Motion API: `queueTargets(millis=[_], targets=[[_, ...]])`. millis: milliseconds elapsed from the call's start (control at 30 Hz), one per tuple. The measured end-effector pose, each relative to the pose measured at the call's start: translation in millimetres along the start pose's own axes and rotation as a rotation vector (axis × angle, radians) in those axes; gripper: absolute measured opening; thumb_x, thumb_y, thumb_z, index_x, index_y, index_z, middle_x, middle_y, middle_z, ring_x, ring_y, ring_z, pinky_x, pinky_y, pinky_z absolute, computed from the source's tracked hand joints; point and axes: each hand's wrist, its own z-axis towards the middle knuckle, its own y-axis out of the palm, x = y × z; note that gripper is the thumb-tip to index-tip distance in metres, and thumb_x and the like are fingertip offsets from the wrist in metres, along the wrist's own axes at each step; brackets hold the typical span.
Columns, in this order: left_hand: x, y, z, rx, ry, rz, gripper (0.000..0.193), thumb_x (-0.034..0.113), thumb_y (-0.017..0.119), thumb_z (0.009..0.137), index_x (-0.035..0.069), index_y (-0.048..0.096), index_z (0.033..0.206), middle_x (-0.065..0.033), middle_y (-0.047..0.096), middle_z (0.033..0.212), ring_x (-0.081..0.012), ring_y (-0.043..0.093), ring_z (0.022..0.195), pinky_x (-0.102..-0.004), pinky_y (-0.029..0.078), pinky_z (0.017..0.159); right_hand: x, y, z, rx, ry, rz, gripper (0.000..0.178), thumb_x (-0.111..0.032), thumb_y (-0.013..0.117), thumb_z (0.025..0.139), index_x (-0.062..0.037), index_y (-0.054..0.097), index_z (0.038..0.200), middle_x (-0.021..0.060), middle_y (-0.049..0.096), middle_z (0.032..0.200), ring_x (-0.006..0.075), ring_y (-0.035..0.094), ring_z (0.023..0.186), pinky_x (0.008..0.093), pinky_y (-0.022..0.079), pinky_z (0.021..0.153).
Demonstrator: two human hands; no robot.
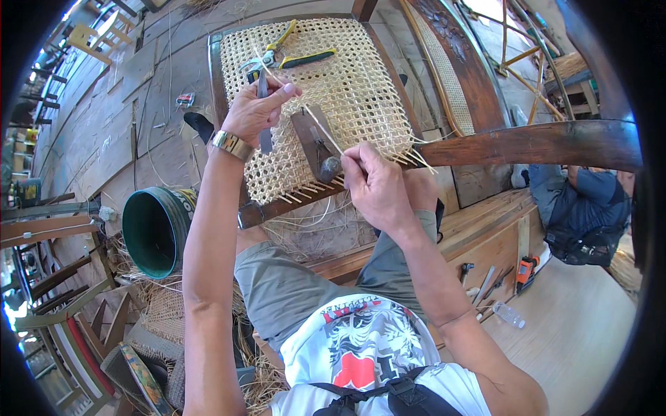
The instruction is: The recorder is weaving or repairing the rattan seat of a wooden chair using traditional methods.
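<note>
A woven cane seat panel (347, 76) in a dark wooden chair frame lies before me, loose strand ends sticking out along its near edge. Above its left part, my left hand (255, 111) is closed round a flat grey metal blade (265, 139) and a thin pale cane strip (269, 68). My right hand (378, 186) pinches a cane strip (322, 128) over the near edge; whether both strips are one piece I cannot tell. Between the hands, a dark wooden block tool (305, 135) with a round grey end rests on the weave. Yellow-and-black cutting pliers (284, 57) lie farther back.
A dark green bucket (149, 232) lies tipped at left. A curved wooden chair part (534, 147) juts out at right. Several tools, an orange one (527, 269) and a plastic bottle (510, 315) lie lower right. Another person (579, 208) sits at far right.
</note>
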Motion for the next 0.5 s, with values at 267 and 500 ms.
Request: queueTargets(millis=[267, 500], targets=[[-9.8, 2.8, 4.9, -0.033, -0.080, 0.188, 0.020, 0.031, 0.063, 0.098, 0.011, 0.065, 0.098, -0.0002, 0.070, 0.095, -0.0007, 0.040, 0.051, -0.0159, 0.032, 0.044, 11.1, 11.4, -22.1, -0.047, -0.044, -0.293, 0.009, -0.010, 0.059, 0.094, -0.0046, 0.054, 0.099, 0.0209, 0.067, 0.080, 0.0411, 0.066, 0.075, 0.0490, 0.052, 0.062], [-4.7, 3.1, 7.2, -0.063, -0.020, 0.173, 0.021, 0.031, 0.062, 0.098, 0.010, 0.064, 0.101, -0.0010, 0.071, 0.099, -0.0008, 0.039, 0.051, -0.0158, 0.033, 0.045, 15.2, 18.2, -27.3, 0.011, -0.142, -0.283, 0.011, -0.010, 0.059, 0.092, -0.0041, 0.052, 0.099, 0.0205, 0.066, 0.077, 0.0416, 0.065, 0.072, 0.0504, 0.051, 0.060]])
